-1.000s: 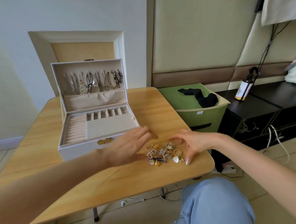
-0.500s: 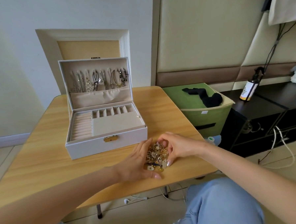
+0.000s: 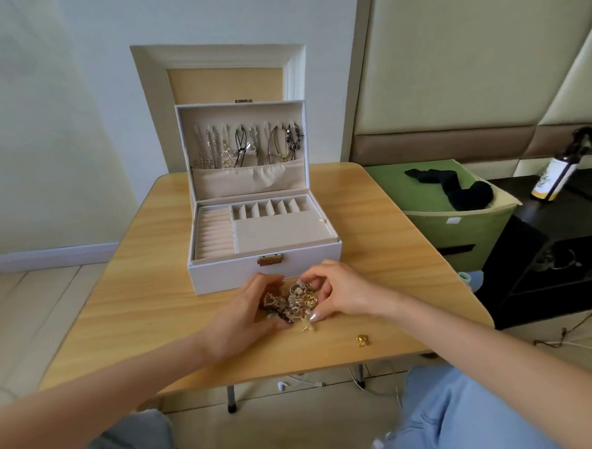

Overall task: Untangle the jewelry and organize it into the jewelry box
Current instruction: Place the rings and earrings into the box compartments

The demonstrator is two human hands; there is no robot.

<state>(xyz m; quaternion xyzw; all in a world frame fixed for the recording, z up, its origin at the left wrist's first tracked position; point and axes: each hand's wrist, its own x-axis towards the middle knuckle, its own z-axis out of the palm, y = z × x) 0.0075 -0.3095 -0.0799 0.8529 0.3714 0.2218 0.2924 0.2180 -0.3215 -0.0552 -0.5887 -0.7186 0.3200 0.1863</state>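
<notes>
Jewelry [image 3: 292, 303], spread flat a second ago, is now gathered and held between the curled fingers of the left hand [image 3: 244, 313] and right hand [image 3: 339, 290]. A gold piece [image 3: 362, 340] is left near, right of the grip. The open jewelry box [image 3: 266, 267] stands just beyond, so untangling is judged barely begun.

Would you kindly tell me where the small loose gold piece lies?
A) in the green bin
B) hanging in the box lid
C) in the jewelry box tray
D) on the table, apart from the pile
D: the gold piece sits alone on the table, right of the jewelry pile and nearer the front edge.
</notes>
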